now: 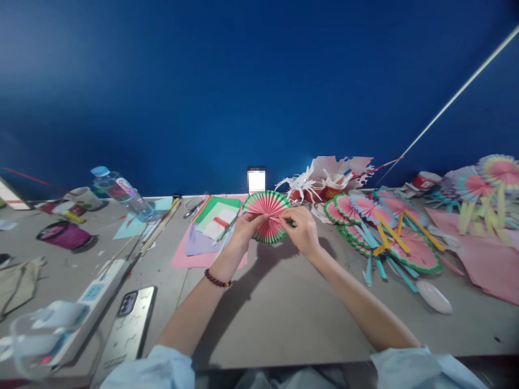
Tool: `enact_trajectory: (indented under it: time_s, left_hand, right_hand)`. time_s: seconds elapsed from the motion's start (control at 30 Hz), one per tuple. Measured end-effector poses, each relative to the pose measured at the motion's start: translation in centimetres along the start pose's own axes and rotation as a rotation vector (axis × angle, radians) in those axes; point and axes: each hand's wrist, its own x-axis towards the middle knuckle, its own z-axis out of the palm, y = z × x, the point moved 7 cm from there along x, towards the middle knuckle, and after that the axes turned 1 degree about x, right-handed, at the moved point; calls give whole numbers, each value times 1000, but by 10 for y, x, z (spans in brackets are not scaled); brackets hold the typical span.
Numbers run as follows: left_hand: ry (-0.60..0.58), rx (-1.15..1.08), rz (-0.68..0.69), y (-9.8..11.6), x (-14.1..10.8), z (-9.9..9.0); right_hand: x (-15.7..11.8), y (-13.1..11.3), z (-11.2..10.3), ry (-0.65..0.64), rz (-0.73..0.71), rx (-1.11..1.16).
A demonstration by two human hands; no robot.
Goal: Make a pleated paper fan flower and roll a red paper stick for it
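Note:
A round pleated paper fan (268,208), pink with a pale and green rim, is held up over the table in front of me. My left hand (248,229) grips it from the lower left, thumb near its centre. On the right side, my right hand (302,226) pinches the fan between thumb and fingers. Whether a smaller piece sits at the centre under the fingertips I cannot tell. Left of the fan lie stacked coloured paper sheets (203,246), with a small white packet (217,228) on top.
Finished-looking paper fans (413,251) with coloured strips pile up at right, beside a white spoon-like object (434,297) and pink paper (482,265). At left are a phone (130,324), a power strip (91,302), a bottle (121,192) and thin sticks (160,227). A lit screen (257,181) stands at the wall.

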Motion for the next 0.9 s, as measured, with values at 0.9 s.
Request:
enact_trajectory:
  time_s: [0.9]
  left_hand:
    - [-12,-72,-21,3,0,0]
  right_hand:
    - [2,-5,-4,29,-29,-24]
